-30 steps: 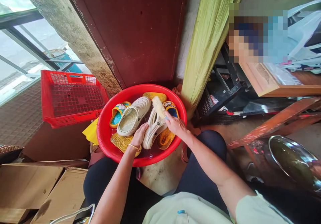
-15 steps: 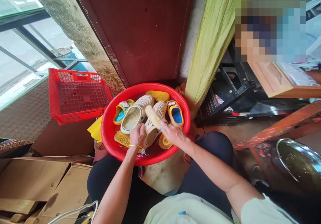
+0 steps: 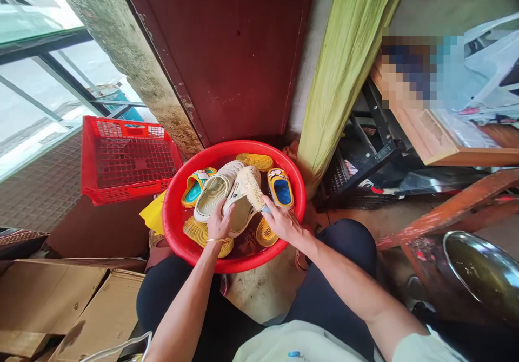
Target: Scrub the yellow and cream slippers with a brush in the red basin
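A red basin (image 3: 172, 226) holds water and several shoes. My left hand (image 3: 220, 221) grips a cream clog (image 3: 242, 214) by its near left edge. My right hand (image 3: 281, 220) is closed round the handle of a pale-bristled brush (image 3: 250, 188), whose head lies over that clog and hides part of it. Another cream clog (image 3: 212, 193) rests just to the left. A yellow clog with a blue inside (image 3: 280, 189) is at the right, one with a teal inside (image 3: 194, 189) at the left. Yellow soles (image 3: 255, 160) show at the basin's back and front.
A red plastic crate (image 3: 130, 162) stands left of the basin, above cardboard boxes (image 3: 52, 291). At the right are a wooden table (image 3: 441, 140), an orange-red wooden frame (image 3: 450, 205) and a metal bowl (image 3: 482, 270). A yellow-green curtain (image 3: 344, 70) hangs behind.
The clog in my left hand has tilted, showing more of its smooth side. The brush head has shifted slightly and its bristles now show. The view has moved a little.
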{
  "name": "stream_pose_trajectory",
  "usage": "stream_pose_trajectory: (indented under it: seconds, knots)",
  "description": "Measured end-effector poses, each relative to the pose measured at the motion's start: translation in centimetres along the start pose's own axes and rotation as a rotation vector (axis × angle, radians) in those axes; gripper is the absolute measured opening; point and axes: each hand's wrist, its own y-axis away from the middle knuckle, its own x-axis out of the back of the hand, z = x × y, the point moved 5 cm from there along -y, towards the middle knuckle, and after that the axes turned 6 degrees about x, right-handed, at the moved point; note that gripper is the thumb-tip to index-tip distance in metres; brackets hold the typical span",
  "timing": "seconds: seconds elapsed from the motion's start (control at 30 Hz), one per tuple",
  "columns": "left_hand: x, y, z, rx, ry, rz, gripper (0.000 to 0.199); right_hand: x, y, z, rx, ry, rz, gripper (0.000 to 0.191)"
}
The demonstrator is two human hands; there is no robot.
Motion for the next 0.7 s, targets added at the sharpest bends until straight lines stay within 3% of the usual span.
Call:
stream_pose_trajectory:
  seconds: [0.17, 0.37, 0.53, 0.7]
  knots:
    - [0.1, -0.4, 0.2, -0.049, 0.225, 0.091, 0.042, 1.8, 2.0, -1.3, 0.112, -0.070, 0.066, 0.058]
    - [0.5, -1.4, 0.5, -0.061, 0.265, 0.124, 0.043, -1.6, 4.9, -2.7, 0.063, 0.041, -0.211, 0.063]
    - [-2.0, 1.0, 0.0, -0.054, 0.050, 0.030, 0.051, -1.5, 1.3, -1.4, -0.100, 0.275, -0.284, 0.061]
    - [-3.4, 3.2, -0.1, -0.194, -0.159, 0.007, 0.057, -1.2, -2.7, -0.4, -0.171, 0.330, -0.284, 0.059]
